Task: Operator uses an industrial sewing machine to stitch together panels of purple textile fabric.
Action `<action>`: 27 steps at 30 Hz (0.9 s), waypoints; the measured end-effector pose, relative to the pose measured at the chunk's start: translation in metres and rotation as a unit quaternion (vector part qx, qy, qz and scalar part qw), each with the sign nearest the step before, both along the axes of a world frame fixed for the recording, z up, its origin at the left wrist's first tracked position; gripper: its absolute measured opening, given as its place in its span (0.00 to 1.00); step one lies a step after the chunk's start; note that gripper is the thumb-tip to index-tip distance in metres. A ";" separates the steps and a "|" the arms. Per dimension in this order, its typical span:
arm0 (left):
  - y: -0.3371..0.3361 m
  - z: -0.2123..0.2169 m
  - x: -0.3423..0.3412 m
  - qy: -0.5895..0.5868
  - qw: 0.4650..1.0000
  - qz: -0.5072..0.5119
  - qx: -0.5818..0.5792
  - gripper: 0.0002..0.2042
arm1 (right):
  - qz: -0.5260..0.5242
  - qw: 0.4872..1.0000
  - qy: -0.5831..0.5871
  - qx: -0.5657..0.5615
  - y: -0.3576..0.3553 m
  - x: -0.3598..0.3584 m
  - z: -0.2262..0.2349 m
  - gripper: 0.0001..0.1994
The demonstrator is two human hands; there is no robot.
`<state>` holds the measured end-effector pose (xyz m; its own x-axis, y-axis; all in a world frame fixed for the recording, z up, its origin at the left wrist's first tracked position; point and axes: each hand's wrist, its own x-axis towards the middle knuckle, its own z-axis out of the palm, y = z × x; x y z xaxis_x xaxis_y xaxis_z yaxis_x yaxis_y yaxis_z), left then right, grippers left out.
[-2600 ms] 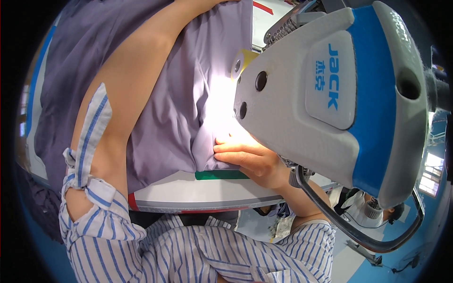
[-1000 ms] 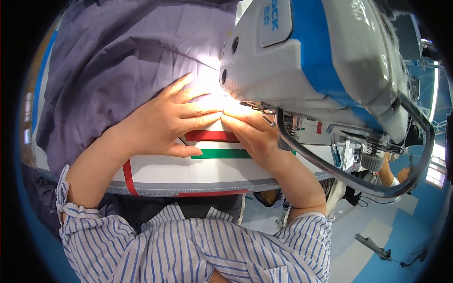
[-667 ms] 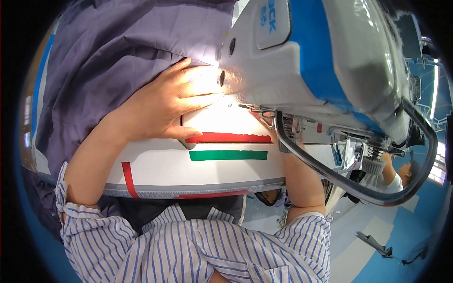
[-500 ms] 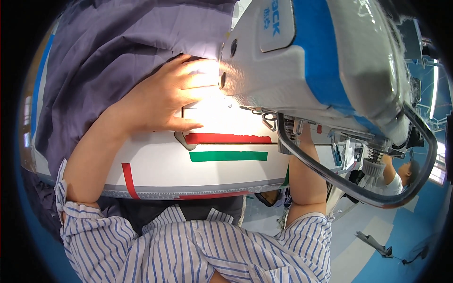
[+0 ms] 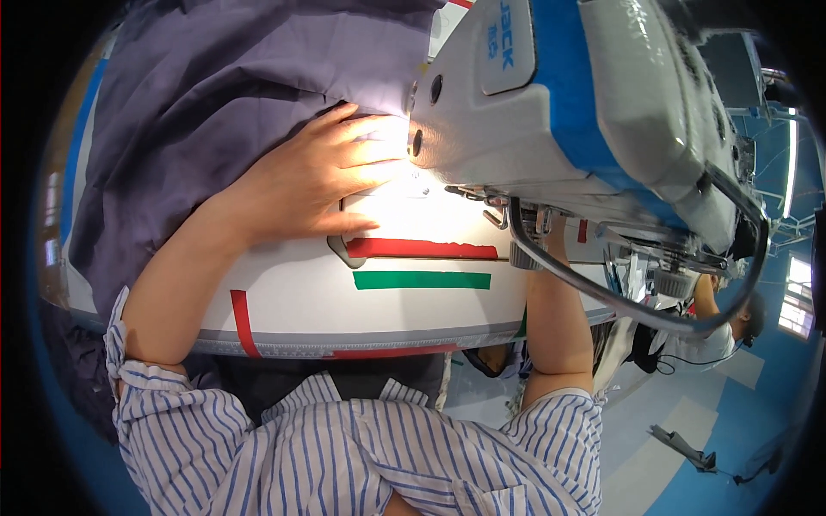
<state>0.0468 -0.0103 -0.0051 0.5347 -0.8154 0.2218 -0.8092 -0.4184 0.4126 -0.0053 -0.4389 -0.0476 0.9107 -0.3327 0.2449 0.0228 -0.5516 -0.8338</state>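
My left hand [image 5: 325, 179] lies flat with its fingers stretched out, along the lower edge of a large purple-grey cloth [image 5: 215, 95]. Its fingertips reach into a bright glare beside the head of a white and blue sewing machine [image 5: 482, 129], and the needle area is hidden there. The thumb rests apart from the other fingers, over the white table [image 5: 292, 301]. My right forearm [image 5: 559, 322] passes up behind the machine's bent metal bar [image 5: 602, 297]. The machine covers my right hand, so its fingers do not show.
Red tape [image 5: 422, 248] and green tape [image 5: 422, 280] mark the table in front of the machine. A measuring strip [image 5: 292, 347] runs along the near edge. Farther right, another person [image 5: 723, 322] is partly visible. More cloth hangs at the table's left side.
The view has shifted slightly, so the machine sits a little differently in the picture. My left hand keeps its flat pose on the cloth's edge. At right, the other person appears slightly lower.
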 end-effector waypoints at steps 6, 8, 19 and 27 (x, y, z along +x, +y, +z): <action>0.009 -0.010 0.011 -0.097 0.989 0.082 -0.074 0.22 | 0.017 0.999 0.022 -0.044 -0.019 0.023 -0.037 0.09; 0.036 -0.006 0.014 -0.084 0.965 0.243 -0.049 0.44 | 0.107 0.965 0.003 -0.238 -0.009 0.038 -0.044 0.09; 0.211 0.042 -0.186 0.467 0.835 0.264 0.118 0.18 | 0.082 0.996 -0.017 -0.028 0.104 0.030 0.000 0.13; 0.565 0.057 -0.273 0.027 0.502 0.779 -0.375 0.24 | 0.099 0.994 0.026 -0.050 0.120 0.033 0.014 0.13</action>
